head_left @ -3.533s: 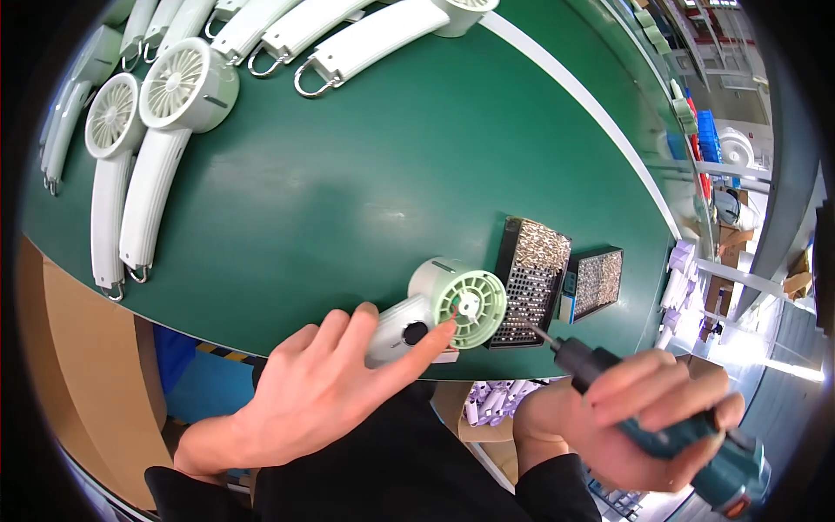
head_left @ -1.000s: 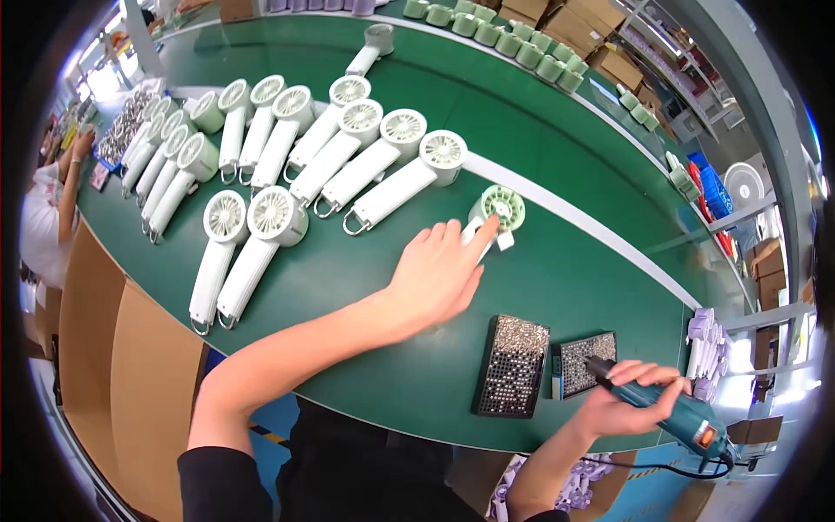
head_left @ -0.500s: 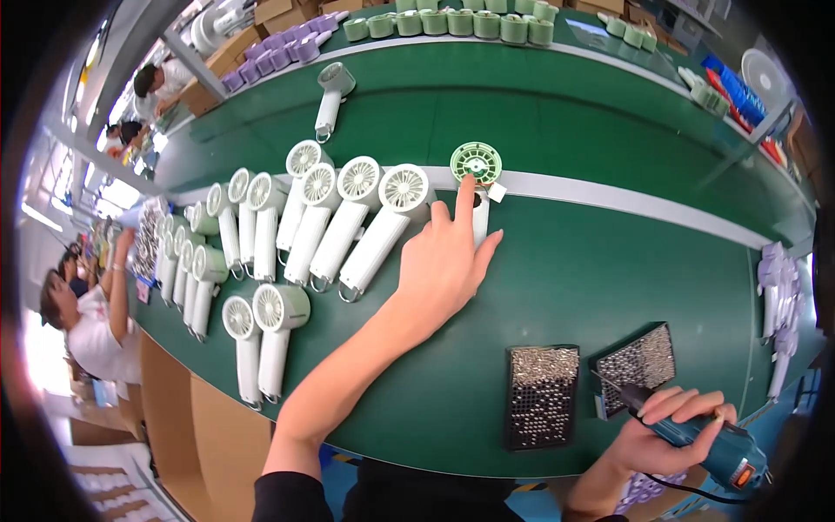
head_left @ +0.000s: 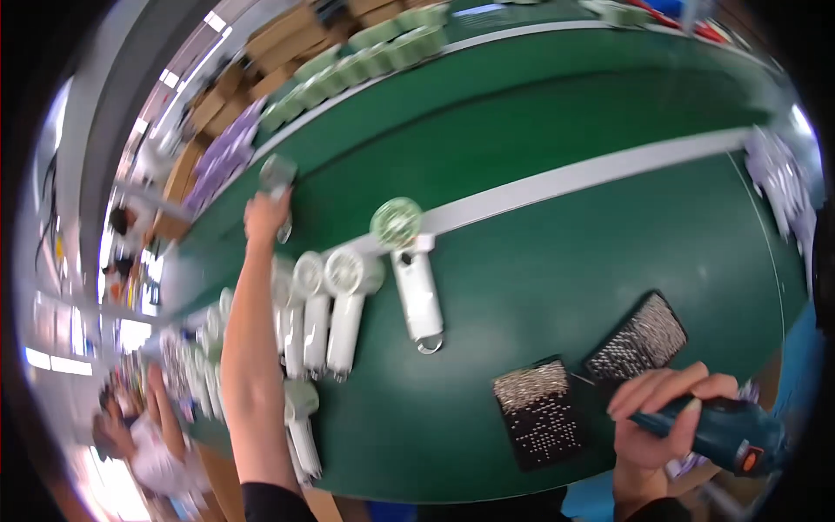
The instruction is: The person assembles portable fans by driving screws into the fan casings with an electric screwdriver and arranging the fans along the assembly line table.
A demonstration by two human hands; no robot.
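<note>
My right hand (head_left: 661,418) is wrapped round a teal electric screwdriver (head_left: 735,435) with an orange switch, its thin bit pointing left over the screw trays. Far out at the left, my left hand (head_left: 267,216) is closed round the handle of a white handheld fan (head_left: 278,171); motion blur softens its fingers. Nearer the middle lies an opened handheld fan (head_left: 419,296), white handle toward me. Its round green head part (head_left: 397,223) shows, with a small white piece (head_left: 424,243) beside it. No hand touches this opened fan.
Two black trays of screws, one upright (head_left: 539,418) and one slanted (head_left: 639,339), lie before my right hand. Several white fans (head_left: 345,322) stand left of centre, partly behind my left arm. A grey strip (head_left: 557,187) crosses the green table. Purple parts (head_left: 778,178) lie far right.
My left hand has left the opened fan, reached far left and closed on the single fan there. The view has turned. The screwdriver stays in my right hand.
</note>
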